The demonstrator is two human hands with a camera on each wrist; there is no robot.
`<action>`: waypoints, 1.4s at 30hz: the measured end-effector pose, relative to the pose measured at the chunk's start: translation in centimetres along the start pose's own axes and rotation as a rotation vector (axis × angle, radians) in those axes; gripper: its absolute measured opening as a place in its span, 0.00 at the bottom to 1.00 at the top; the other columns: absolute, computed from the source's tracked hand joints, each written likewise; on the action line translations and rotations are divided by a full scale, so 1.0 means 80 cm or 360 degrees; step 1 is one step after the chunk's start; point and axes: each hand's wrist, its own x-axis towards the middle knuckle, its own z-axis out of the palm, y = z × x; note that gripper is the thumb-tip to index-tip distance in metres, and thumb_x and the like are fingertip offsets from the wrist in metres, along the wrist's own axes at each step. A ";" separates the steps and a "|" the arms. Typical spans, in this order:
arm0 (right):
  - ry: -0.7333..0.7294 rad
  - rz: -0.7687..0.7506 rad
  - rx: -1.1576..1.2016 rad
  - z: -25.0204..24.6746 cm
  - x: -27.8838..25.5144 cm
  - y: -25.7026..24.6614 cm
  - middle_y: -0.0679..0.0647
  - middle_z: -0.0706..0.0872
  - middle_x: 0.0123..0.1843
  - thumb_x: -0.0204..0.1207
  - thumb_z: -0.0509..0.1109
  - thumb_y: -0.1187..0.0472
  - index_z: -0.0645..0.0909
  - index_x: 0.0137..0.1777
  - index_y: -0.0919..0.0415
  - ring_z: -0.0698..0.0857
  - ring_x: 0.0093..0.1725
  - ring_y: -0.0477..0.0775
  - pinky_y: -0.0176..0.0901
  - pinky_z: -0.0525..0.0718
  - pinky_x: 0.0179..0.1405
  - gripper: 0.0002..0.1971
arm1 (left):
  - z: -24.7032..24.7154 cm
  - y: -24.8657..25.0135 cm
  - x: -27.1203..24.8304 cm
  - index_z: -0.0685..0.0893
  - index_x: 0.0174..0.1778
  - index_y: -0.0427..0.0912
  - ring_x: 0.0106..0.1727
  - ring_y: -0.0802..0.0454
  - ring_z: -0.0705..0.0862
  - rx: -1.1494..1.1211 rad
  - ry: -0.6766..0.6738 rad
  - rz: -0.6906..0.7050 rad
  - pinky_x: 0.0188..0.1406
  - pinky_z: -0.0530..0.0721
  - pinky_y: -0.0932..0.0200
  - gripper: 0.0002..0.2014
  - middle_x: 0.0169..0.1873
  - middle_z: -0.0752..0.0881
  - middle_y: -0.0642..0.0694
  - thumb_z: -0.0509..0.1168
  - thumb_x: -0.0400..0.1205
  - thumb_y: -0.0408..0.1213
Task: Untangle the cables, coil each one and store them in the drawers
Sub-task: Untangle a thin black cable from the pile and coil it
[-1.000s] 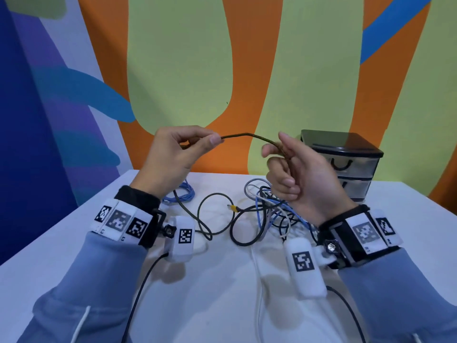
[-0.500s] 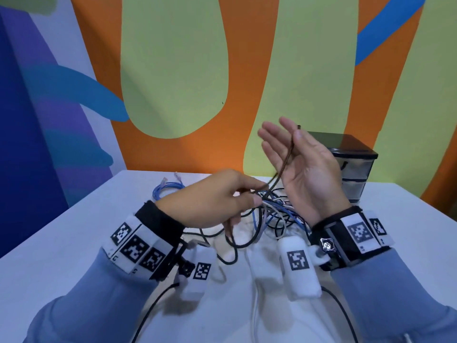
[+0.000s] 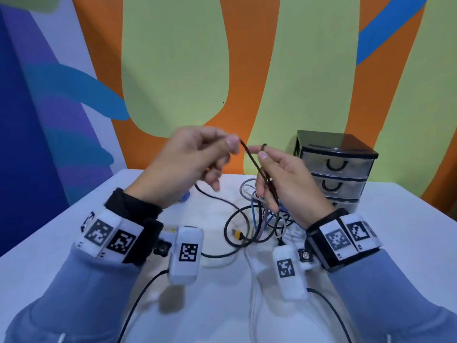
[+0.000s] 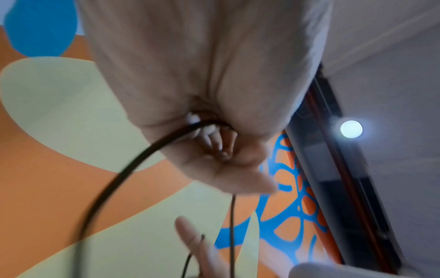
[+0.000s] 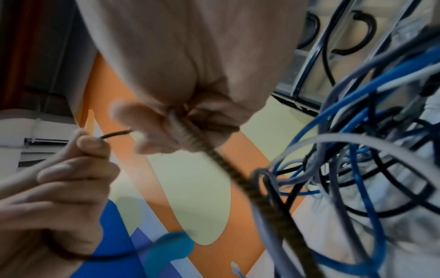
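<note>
**Braided cable: held span betw. both hands, coiling step**

While both hands are raised above the desk (image 3: 408, 231), the braided cable (image 3: 254, 164) runs as a short taut span betw. them. Left hand (image 3: 188, 167): thumb and forefinger clamped on the cable's upper end, other fingers curled. Right hand (image 3: 289, 184): thumb and forefinger pinched on a small loop of the same cable; palm faces left, remaining fingers loosely bent.

Key relation: the held span's long axis slopes from upper left (left fingertips) down and right, across the right palm, then drops toward the tangle (image 3: 262, 219) on the desk, directly below the right hand. Free length therefore lies below and on the near side of the right hand; the right hand is nearer both the tangle and the drawer unit (image 3: 333, 169), which sits just beyond and to its right. Judgement: next wrap needs slack drawn up out of the tangle; risk is other cables lifting with it.

Count:
- braided cable: 1, in hand
- black cable (image 3: 235, 219): at least 1, looped on desk, w. a yellow-tipped plug (image 3: 238, 235)
- blue cables: at least 1 in tangle, plus 1 blue coil (image 3: 184, 196) partly hidden behind left hand
- grey/white cables: exact no. cannot be told
- drawers: 3 visible, all closed
</note>
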 end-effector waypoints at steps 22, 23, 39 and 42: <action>0.0285 -0.0100 0.1278 -0.012 0.008 -0.017 0.48 0.70 0.31 0.94 0.55 0.59 0.73 0.82 0.68 0.63 0.21 0.42 0.33 0.66 0.20 0.21 | 0.045 -0.061 0.023 0.86 0.46 0.49 0.33 0.54 0.74 0.1489 -0.0631 0.0253 0.35 0.70 0.48 0.12 0.29 0.79 0.54 0.63 0.93 0.46; 0.0385 -0.0115 0.1237 -0.012 0.009 -0.014 0.49 0.75 0.32 0.94 0.55 0.60 0.73 0.81 0.69 0.67 0.22 0.42 0.34 0.71 0.22 0.20 | 0.053 -0.054 0.019 0.85 0.45 0.49 0.34 0.57 0.75 0.1473 -0.0677 0.0289 0.35 0.68 0.49 0.11 0.30 0.79 0.58 0.63 0.93 0.44; -0.0318 0.0265 0.0162 0.008 -0.002 -0.004 0.53 0.67 0.26 0.94 0.57 0.58 0.90 0.57 0.51 0.58 0.25 0.49 0.37 0.58 0.22 0.17 | -0.023 -0.031 0.018 0.94 0.43 0.44 0.27 0.60 0.70 0.0673 -0.0070 0.0326 0.28 0.68 0.65 0.08 0.25 0.82 0.57 0.78 0.83 0.44; -0.0423 0.0369 0.0343 0.006 -0.004 -0.008 0.49 0.59 0.29 0.92 0.57 0.57 0.87 0.53 0.60 0.51 0.27 0.47 0.39 0.49 0.23 0.17 | -0.029 -0.043 0.020 0.95 0.44 0.43 0.30 0.44 0.75 0.0651 0.0113 0.0498 0.30 0.74 0.49 0.07 0.30 0.87 0.41 0.79 0.81 0.44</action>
